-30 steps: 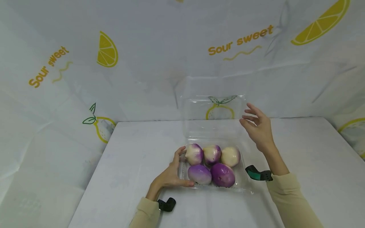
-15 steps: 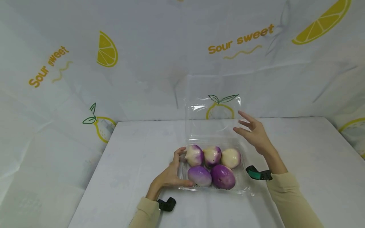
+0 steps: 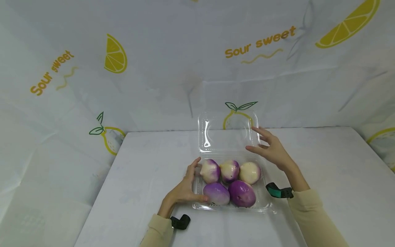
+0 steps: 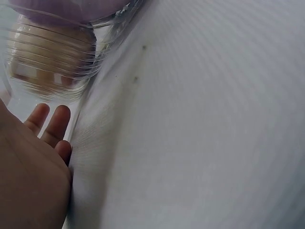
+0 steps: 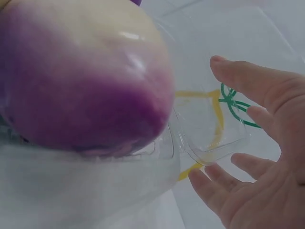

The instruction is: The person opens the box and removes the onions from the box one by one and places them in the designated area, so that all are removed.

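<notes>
In the head view a clear plastic clamshell box (image 3: 263,202) lies on the table with its hinged lid (image 3: 226,137) raised at the back. Several purple-and-white turnips (image 3: 242,193) fill its base in two rows. My left hand (image 3: 185,187) holds the base's left side, thumb at the front corner and fingers toward the back corner. In the left wrist view its fingers lie low beside the ribbed plastic wall (image 4: 52,57). My right hand (image 3: 273,149) has its fingers spread at the lid's right edge. A large turnip (image 5: 90,81) hides part of the right wrist view.
The white table (image 3: 145,164) ends at the back against a white sheet (image 3: 166,68) printed with lemons and lettering. Black bands, one with a green patch (image 3: 274,191), sit at both wrists near the sleeves.
The lid's top edge has come lower as it tips forward. My right hand has moved left and slightly down along with it. The left hand stays at the box's side.
</notes>
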`<move>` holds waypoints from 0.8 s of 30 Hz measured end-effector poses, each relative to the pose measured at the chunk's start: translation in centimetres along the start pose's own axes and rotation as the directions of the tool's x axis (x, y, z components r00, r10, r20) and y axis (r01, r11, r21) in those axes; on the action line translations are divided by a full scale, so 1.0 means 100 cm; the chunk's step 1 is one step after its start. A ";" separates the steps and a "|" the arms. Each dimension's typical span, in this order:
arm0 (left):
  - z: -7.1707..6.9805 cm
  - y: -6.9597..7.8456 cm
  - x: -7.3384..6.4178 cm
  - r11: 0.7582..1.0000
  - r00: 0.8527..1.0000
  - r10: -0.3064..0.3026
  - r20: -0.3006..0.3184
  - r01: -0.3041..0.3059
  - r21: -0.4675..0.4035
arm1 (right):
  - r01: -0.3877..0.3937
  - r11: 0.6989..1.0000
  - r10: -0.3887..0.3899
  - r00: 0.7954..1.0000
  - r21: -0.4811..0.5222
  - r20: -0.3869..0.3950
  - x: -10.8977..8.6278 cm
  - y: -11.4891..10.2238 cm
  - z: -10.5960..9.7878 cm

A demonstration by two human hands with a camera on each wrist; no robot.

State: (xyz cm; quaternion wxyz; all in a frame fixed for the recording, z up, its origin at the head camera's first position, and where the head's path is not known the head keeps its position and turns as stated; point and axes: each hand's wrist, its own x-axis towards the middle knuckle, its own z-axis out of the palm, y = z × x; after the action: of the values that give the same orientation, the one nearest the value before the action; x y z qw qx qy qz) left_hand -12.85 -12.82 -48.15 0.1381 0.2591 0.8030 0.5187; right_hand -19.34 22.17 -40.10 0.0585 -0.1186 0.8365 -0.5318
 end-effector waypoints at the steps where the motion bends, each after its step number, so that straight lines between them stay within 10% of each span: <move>1: 0.000 0.001 0.000 1.000 1.000 -0.006 -0.002 0.006 0.002 | 0.011 1.000 -0.011 1.000 -0.015 -0.009 -0.001 0.000 0.001; 16: 0.000 0.022 -0.011 0.983 0.987 -0.157 0.025 0.154 0.099 | 0.213 0.948 -0.246 0.962 -0.236 -0.122 -0.038 -0.020 0.007; 24: 0.010 0.037 -0.020 0.979 0.982 -0.170 -0.083 0.178 0.100 | 0.298 0.920 -0.327 0.942 -0.254 -0.076 -0.054 -0.024 0.012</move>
State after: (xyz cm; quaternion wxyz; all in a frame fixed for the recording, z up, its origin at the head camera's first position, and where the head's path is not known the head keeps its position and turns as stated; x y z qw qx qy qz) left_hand -9.73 -11.99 -45.29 0.1390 0.1755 0.8538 0.4700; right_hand -13.51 21.59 -38.58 -0.0911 -0.2255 0.8666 -0.4358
